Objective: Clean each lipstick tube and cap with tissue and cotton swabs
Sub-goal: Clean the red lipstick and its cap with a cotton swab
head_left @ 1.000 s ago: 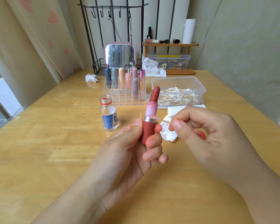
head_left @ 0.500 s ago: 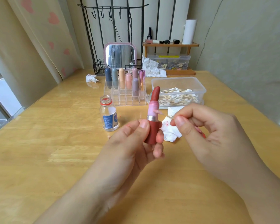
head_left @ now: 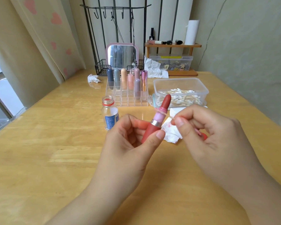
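Lipstick tube point(head_left: 154, 127), uncapped and tilted, sits pinched in my left hand point(head_left: 128, 143) above the table while my right hand point(head_left: 206, 132) pinches a cotton swab point(head_left: 162, 112) against its pink collar, and seven capped tubes point(head_left: 128, 80) in the clear organizer point(head_left: 126, 98) probably wait.

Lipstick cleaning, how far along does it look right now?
Underway. Seven capped tubes stand in the clear organizer, though whether they're already cleaned isn't visible. The left hand holds an open red lipstick; the right hand works a cotton swab across its pink collar. A stained tissue lies behind.
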`<state>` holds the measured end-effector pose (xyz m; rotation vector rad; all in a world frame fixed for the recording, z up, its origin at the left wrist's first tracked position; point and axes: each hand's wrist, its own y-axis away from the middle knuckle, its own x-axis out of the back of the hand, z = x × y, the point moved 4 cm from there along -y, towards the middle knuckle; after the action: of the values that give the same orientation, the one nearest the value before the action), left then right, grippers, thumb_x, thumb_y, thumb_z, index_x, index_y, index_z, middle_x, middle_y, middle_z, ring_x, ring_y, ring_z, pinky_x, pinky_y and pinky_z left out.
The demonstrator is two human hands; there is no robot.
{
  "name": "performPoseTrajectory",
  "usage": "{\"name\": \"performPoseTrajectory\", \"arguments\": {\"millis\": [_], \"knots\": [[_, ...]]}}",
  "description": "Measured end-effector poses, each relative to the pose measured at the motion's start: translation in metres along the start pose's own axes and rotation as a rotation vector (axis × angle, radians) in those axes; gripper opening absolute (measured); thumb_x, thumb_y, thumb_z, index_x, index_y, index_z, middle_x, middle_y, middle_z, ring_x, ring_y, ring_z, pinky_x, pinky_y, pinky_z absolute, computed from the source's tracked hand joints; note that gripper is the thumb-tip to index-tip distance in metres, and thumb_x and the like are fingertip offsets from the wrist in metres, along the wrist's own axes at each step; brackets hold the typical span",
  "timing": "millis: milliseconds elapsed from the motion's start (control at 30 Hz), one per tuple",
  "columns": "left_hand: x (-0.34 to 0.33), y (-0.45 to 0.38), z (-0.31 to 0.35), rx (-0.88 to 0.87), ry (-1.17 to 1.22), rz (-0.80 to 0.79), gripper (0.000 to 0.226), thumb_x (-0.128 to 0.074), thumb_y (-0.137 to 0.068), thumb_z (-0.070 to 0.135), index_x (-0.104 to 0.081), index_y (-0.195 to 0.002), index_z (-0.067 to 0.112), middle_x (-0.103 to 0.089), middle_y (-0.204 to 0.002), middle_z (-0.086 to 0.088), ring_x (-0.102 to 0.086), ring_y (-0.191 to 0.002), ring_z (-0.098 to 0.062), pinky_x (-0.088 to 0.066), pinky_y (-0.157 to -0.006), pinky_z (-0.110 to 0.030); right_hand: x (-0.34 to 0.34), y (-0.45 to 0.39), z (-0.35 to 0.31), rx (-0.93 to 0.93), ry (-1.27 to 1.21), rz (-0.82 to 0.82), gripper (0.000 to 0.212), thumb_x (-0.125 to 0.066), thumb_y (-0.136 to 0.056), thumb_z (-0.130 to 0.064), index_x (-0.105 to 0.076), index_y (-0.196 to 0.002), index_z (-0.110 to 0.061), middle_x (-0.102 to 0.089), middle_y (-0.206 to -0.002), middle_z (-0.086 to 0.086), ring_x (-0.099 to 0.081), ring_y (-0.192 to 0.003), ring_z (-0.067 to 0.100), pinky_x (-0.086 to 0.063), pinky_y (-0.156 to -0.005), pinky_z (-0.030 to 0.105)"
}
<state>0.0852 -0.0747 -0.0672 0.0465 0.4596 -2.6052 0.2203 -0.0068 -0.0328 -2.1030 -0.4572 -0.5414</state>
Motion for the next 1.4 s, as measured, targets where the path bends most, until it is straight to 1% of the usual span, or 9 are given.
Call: {"name": "performPoseTrajectory", "arguments": {"millis": [167,267,533,700,833,933,1067,1200,1400], "knots": [[-0.001,0.0,0.0,-0.007,-0.01,0.011,0.014,-0.073,-0.064,0.024,-0.062,-0.072,0.023,-0.061,-0.061,0.003,-0.056,-0.059,-0.01,-0.047,-0.06,-0.02,-0.006,0.002,-0.004,0.038,-0.009,-0.098,0.02,-0.049,-0.086,-0.029,-0.056,-0.07,-0.019,-0.037,-0.05,0.002,-0.033,-0.049,0.011,-0.026,-0.05,0.013],[-0.001,0.0,0.001,0.007,0.011,0.0,0.019,-0.072,-0.066,0.023,-0.059,-0.076,0.012,-0.062,-0.06,0.003,-0.057,-0.057,-0.01,-0.048,-0.059,-0.018,-0.001,0.001,-0.001,0.017,0.019,-0.032,0.021,-0.05,-0.086,-0.03,-0.057,-0.071,-0.018,-0.042,-0.049,0.003,-0.039,-0.05,0.015,-0.03,-0.048,0.017],[-0.011,0.001,-0.004,0.219,0.397,-0.197,0.029,-0.048,-0.085,0.025,-0.063,-0.09,0.0,-0.055,-0.068,-0.006,-0.049,-0.054,-0.015,-0.048,-0.058,-0.024,0.001,-0.001,0.002,-0.018,-0.025,-0.014,0.02,-0.051,-0.088,-0.029,-0.06,-0.075,-0.019,-0.051,-0.055,0.003,-0.047,-0.056,0.016,-0.034,-0.051,0.014],[-0.018,-0.001,-0.006,0.365,0.657,-0.306,0.027,-0.051,-0.083,0.028,-0.071,-0.092,0.013,-0.044,-0.064,-0.002,-0.036,-0.049,-0.012,-0.046,-0.055,-0.029,-0.007,0.002,0.002,-0.012,-0.012,-0.069,0.021,-0.048,-0.089,-0.032,-0.059,-0.075,-0.019,-0.052,-0.052,0.003,-0.043,-0.053,0.012,-0.03,-0.053,0.008],[-0.018,0.003,-0.003,0.366,0.625,-0.315,0.019,-0.054,-0.082,0.019,-0.049,-0.095,0.006,-0.041,-0.062,-0.002,-0.033,-0.047,-0.011,-0.045,-0.053,-0.027,-0.003,0.0,0.003,-0.021,-0.03,-0.034,0.023,-0.047,-0.089,-0.033,-0.059,-0.076,-0.019,-0.054,-0.055,0.002,-0.049,-0.057,0.019,-0.036,-0.053,0.014],[-0.019,0.001,-0.007,0.364,0.661,-0.329,0.023,-0.052,-0.082,0.021,-0.059,-0.091,0.002,-0.049,-0.063,-0.005,-0.042,-0.047,-0.014,-0.048,-0.054,-0.03,0.001,-0.001,0.002,-0.031,-0.028,-0.001,0.02,-0.048,-0.089,-0.031,-0.058,-0.075,-0.02,-0.052,-0.056,0.001,-0.049,-0.057,0.016,-0.037,-0.052,0.017],[-0.019,-0.002,-0.011,0.344,0.642,-0.347,0.03,-0.05,-0.082,0.026,-0.073,-0.083,0.007,-0.052,-0.065,-0.004,-0.043,-0.048,-0.013,-0.05,-0.056,-0.03,-0.002,0.0,-0.002,-0.002,-0.084,-0.09,0.02,-0.048,-0.085,-0.029,-0.057,-0.07,-0.019,-0.043,-0.048,0.003,-0.04,-0.047,0.012,-0.03,-0.047,0.011],[-0.019,0.0,-0.008,0.41,0.68,-0.296,0.029,-0.052,-0.08,0.026,-0.069,-0.084,0.002,-0.043,-0.06,-0.003,-0.034,-0.045,-0.013,-0.047,-0.051,-0.03,0.002,-0.002,0.003,-0.038,-0.076,-0.028,0.021,-0.048,-0.088,-0.032,-0.059,-0.075,-0.021,-0.051,-0.052,0.005,-0.046,-0.053,0.017,-0.034,-0.05,0.013],[-0.019,0.004,-0.001,0.388,0.586,-0.318,0.016,-0.055,-0.081,0.019,-0.047,-0.086,0.007,-0.038,-0.06,0.0,-0.029,-0.047,-0.011,-0.046,-0.053,-0.027,0.0,-0.001,0.003,-0.022,-0.066,-0.072,0.022,-0.048,-0.087,-0.032,-0.058,-0.073,-0.019,-0.049,-0.051,0.005,-0.044,-0.053,0.017,-0.033,-0.05,0.016]]}}
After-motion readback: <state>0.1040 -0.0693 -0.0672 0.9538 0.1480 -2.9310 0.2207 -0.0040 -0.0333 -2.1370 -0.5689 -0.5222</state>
